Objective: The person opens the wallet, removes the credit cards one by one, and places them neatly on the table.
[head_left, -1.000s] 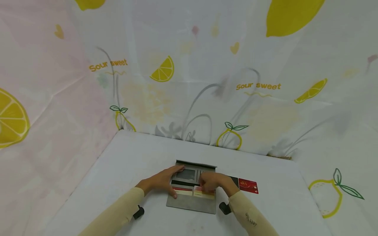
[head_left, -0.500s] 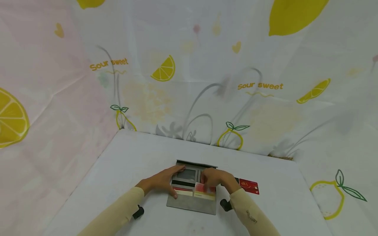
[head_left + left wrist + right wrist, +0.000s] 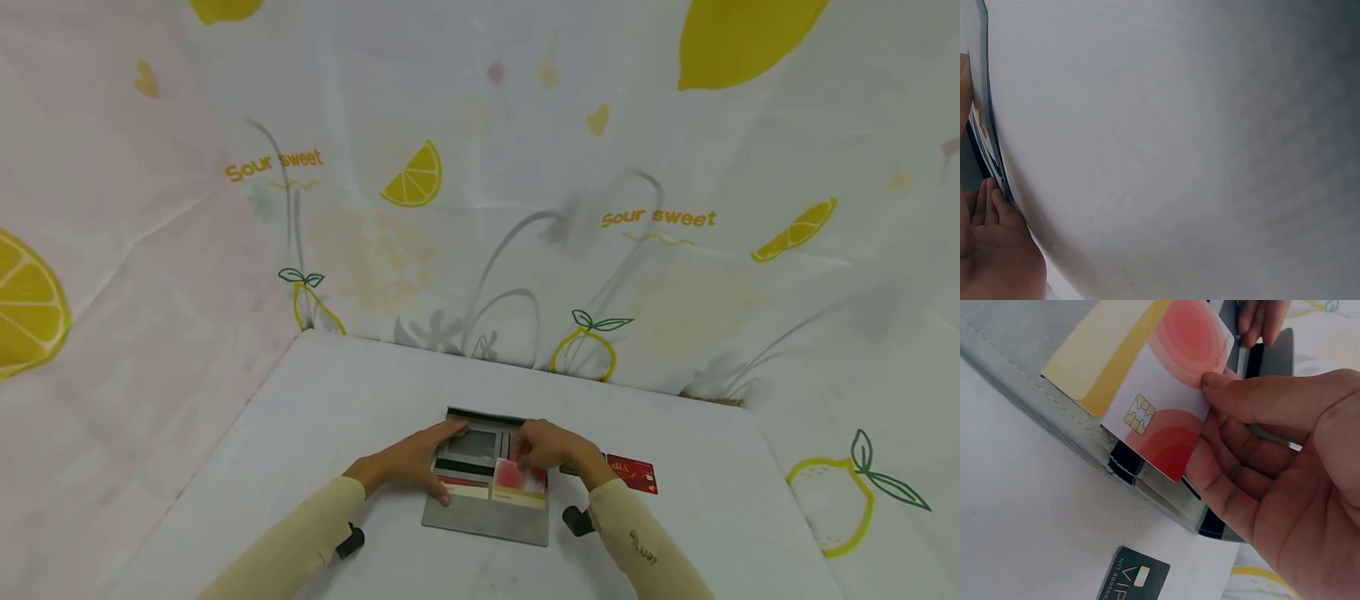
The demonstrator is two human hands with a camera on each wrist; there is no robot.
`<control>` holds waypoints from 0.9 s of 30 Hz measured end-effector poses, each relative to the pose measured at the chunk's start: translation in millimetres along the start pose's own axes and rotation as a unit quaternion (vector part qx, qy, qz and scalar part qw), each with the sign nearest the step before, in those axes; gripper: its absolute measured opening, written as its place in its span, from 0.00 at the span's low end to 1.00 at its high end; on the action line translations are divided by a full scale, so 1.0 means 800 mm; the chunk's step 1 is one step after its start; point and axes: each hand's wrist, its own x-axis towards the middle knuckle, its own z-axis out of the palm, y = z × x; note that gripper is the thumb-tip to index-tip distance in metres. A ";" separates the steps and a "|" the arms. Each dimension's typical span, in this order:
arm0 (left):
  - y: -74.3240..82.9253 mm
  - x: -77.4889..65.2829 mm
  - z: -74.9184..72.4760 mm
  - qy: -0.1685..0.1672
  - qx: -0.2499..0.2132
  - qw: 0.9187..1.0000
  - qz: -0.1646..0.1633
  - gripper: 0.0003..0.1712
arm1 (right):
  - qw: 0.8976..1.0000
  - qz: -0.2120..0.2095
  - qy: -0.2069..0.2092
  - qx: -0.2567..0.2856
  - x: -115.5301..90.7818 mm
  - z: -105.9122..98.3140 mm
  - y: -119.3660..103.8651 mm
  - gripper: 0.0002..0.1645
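Note:
An unfolded grey wallet [image 3: 486,522] lies flat on the white table. My left hand [image 3: 405,457] rests on its left edge, thumb and fingers spread apart; the left wrist view catches those fingers [image 3: 1011,214] stretched along the edge. With thumb and curled fingers, my right hand [image 3: 551,444] pinches a chip card [image 3: 1169,447] with pink and red circles. The card's lower part sits behind a cream-and-yellow card [image 3: 1107,356] in the wallet's right half. Another card with a red strip [image 3: 463,487] is tucked into the left slot. A clear window [image 3: 474,444] is above it.
A red VIP card [image 3: 633,473] lies on the table right of the wallet. Beside it is a dark VIP card [image 3: 1138,578], partly hidden by my right arm in the head view. A lemon-printed curtain [image 3: 480,250] rises behind the table.
My right hand has moved a little up and to the right, and more of the pink-and-red chip card shows above the slot. The left hand stays on the wallet.

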 end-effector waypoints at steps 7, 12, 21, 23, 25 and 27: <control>-0.001 0.000 0.001 0.003 -0.003 1.000 0.008 0.71 | 1.000 -0.003 0.011 -0.004 -0.001 -0.004 -0.002 0.07; 0.000 0.000 0.000 0.001 -0.004 1.000 -0.001 0.71 | 1.000 0.001 0.008 0.010 -0.002 -0.005 -0.002 0.07; 0.002 0.000 0.000 0.001 -0.001 1.000 -0.005 0.71 | 1.000 -0.005 0.011 0.008 0.000 -0.004 0.000 0.07; 0.001 0.000 0.000 0.001 0.002 1.000 -0.007 0.71 | 1.000 -0.007 0.009 0.006 0.001 -0.005 0.000 0.07; -0.001 0.000 0.001 0.001 0.003 1.000 -0.007 0.71 | 1.000 -0.010 0.009 0.002 0.000 -0.006 -0.001 0.06; -0.002 0.000 0.001 0.001 0.004 1.000 -0.006 0.71 | 1.000 -0.013 0.011 -0.001 0.000 -0.008 -0.002 0.06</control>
